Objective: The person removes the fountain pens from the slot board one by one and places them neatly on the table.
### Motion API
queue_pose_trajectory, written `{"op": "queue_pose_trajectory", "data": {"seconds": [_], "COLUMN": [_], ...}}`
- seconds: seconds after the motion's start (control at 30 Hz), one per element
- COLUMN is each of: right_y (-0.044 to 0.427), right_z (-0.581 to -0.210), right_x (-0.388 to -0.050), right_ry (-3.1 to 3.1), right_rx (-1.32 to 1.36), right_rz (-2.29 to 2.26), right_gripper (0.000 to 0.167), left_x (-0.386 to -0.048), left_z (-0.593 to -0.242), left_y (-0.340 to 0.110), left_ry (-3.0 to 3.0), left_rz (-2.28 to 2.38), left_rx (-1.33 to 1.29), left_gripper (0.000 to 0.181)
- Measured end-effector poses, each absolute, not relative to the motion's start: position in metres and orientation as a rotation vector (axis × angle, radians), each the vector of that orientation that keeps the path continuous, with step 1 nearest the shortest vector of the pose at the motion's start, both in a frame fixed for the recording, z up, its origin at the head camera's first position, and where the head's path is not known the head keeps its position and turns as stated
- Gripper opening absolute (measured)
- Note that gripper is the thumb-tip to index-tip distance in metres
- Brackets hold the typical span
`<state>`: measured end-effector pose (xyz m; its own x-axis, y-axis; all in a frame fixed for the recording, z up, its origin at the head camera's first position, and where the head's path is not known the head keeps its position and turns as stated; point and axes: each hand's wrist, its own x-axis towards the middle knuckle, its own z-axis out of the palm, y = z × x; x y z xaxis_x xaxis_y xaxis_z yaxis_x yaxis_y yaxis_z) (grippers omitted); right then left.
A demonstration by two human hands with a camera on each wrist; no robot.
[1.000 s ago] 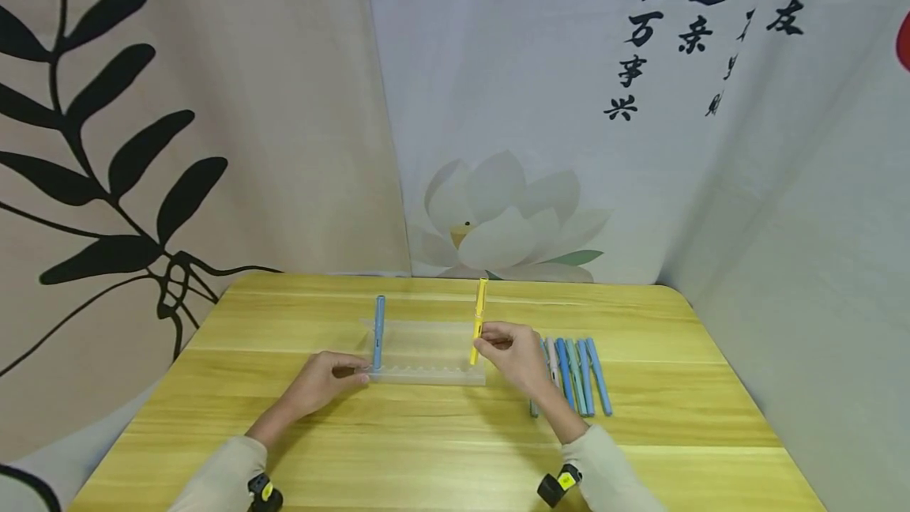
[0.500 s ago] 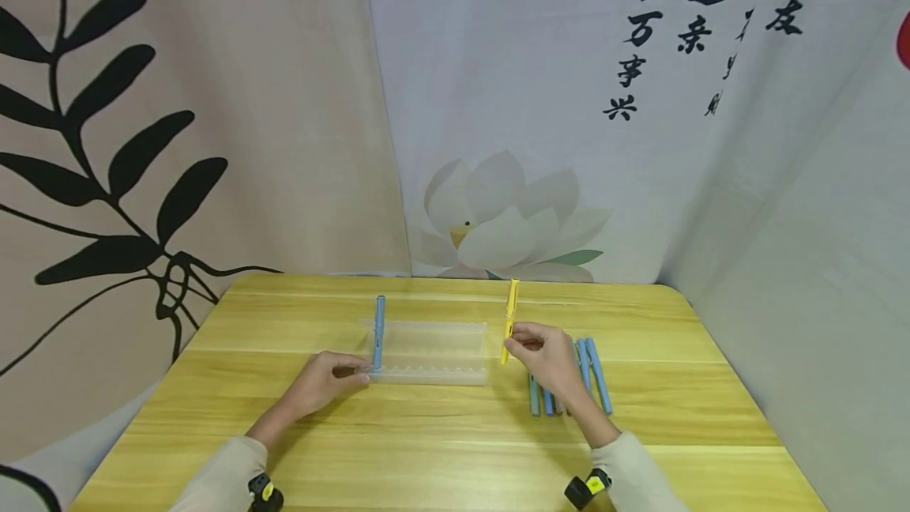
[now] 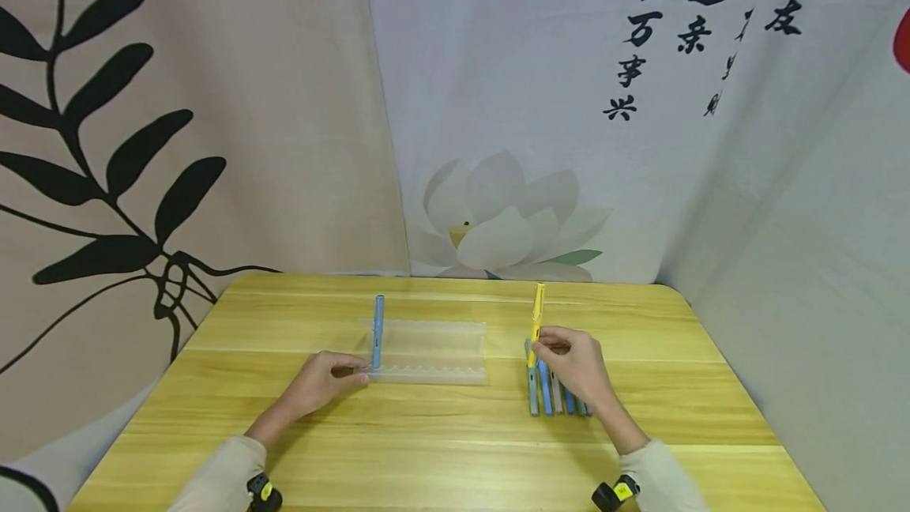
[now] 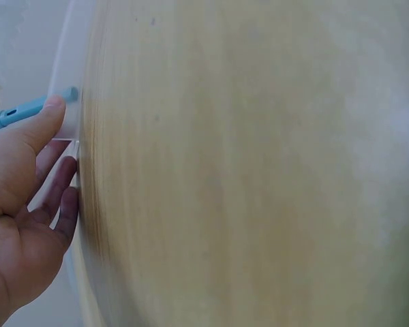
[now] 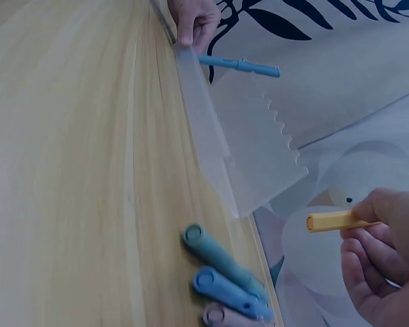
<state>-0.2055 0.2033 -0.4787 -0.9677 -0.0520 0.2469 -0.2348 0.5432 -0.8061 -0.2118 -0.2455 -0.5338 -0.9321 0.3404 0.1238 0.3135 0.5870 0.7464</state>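
Note:
My left hand (image 3: 329, 378) pinches the left end of a clear plastic pen rack (image 3: 434, 376) with a scalloped edge. A blue pen (image 3: 378, 330) stands in the rack's leftmost place, close to those fingertips; in the left wrist view the thumb lies next to this blue pen (image 4: 26, 110). Between thumb and fingers, my right hand (image 3: 579, 366) holds a yellow pen (image 3: 538, 308) nearly upright, to the right of the rack. In the right wrist view, the yellow pen's lower end (image 5: 328, 221) is raised off the table.
Several blue, green and grey pens (image 3: 545, 395) lie side by side right of the rack, partly hidden by the right hand. The wooden table (image 3: 398, 449) ends at a curtain (image 3: 498, 101) printed with a flower and characters.
My right hand has carried the yellow pen rightward, from the rack's right end to over the row of pens. The left hand and the rack have stayed where they were.

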Motion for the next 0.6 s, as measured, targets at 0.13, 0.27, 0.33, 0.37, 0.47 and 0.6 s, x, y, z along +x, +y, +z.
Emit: {"op": "queue_pose_trajectory", "data": {"seconds": [0.13, 0.27, 0.33, 0.37, 0.47, 0.6], "right_y": [0.214, 0.226, 0.232, 0.235, 0.245, 0.257], "right_z": [-0.479, -0.480, -0.480, -0.480, -0.479, -0.479], "right_x": [-0.204, -0.203, -0.202, -0.202, -0.200, -0.196], "right_ry": [-2.612, -2.627, -2.629, -2.629, -2.634, -2.644], "right_rx": [0.214, 0.196, 0.180, 0.172, 0.150, 0.114], "right_rz": [1.363, 1.324, 1.306, 1.295, 1.260, 1.231], "right_gripper": [0.026, 0.027, 0.027, 0.027, 0.026, 0.025], "left_x": [-0.211, -0.211, -0.211, -0.211, -0.211, -0.211], "left_z": [-0.533, -0.532, -0.532, -0.532, -0.532, -0.533], "left_y": [-0.246, -0.246, -0.246, -0.246, -0.246, -0.246], "left_ry": [2.778, 2.779, 2.778, 2.777, 2.775, 2.772], "left_rz": [1.294, 1.289, 1.287, 1.287, 1.288, 1.284], "left_rx": [0.555, 0.543, 0.548, 0.552, 0.564, 0.579], "left_gripper": [0.029, 0.029, 0.029, 0.029, 0.030, 0.031]}}
